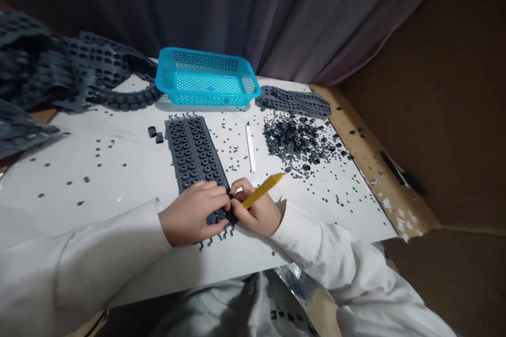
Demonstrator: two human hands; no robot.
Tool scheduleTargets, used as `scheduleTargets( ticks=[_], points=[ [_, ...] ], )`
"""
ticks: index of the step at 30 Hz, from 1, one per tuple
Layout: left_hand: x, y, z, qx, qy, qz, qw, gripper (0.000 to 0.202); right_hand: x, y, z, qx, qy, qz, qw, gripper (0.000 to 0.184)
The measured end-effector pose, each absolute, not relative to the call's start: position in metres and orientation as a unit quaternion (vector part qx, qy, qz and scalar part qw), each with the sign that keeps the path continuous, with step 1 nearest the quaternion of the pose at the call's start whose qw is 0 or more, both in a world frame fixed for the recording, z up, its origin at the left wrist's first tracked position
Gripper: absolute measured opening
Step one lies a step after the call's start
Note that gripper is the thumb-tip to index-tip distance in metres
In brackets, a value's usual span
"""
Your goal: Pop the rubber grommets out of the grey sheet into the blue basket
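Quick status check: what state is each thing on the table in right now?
Left hand: fingers curled, pressing on the grey rubber sheet.
Right hand: gripping the yellow-handled tool, beside the sheet.
Yellow-handled tool: held at a slant.
Grey rubber sheet: flat, rows of rings in place.
Blue plastic basket: upright.
Loose rubber rings: heaped and scattered.
White strip: lying flat.

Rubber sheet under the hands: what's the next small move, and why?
Probably keep the left hand pinning the dark rubber sheet while the right hand, which holds a yellow stick, picks at the sheet's near end. Both hands are already there, and rows of rings remain in the sheet, like the loose pile on the white table.
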State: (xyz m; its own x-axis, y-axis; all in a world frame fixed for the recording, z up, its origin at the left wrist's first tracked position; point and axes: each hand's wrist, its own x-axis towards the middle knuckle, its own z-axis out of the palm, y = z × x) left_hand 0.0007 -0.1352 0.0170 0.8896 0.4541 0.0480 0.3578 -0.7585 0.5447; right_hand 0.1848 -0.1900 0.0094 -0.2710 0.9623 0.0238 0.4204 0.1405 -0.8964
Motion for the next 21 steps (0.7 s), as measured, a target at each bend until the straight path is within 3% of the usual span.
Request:
scheduleTargets(
  ticks=[6,9,14,18,21],
  points=[
    [-0.002,-0.132,0.013,0.934,0.199,0.099,0.281,0.005,0.193,-0.171,0.009,-0.497,-0.467,0.604,0.413,0.027],
    [-0.004,-0.132,0.013,0.940,0.185,0.121,0.258,0.007,0.196,-0.165,0.008,-0.485,-0.433,0.627,0.430,0.032],
    [-0.006,-0.140,0.019,0.968,0.100,0.174,0.148,0.025,0.196,-0.163,0.002,-0.446,-0.406,0.660,0.449,0.030],
    [-0.006,-0.151,0.018,0.981,0.079,0.162,0.069,0.014,0.197,-0.164,0.000,-0.427,-0.381,0.670,0.473,0.027],
    [-0.006,-0.154,0.014,0.985,0.076,0.156,0.021,0.019,0.200,-0.166,-0.001,-0.430,-0.374,0.685,0.454,0.029]
  ],
)
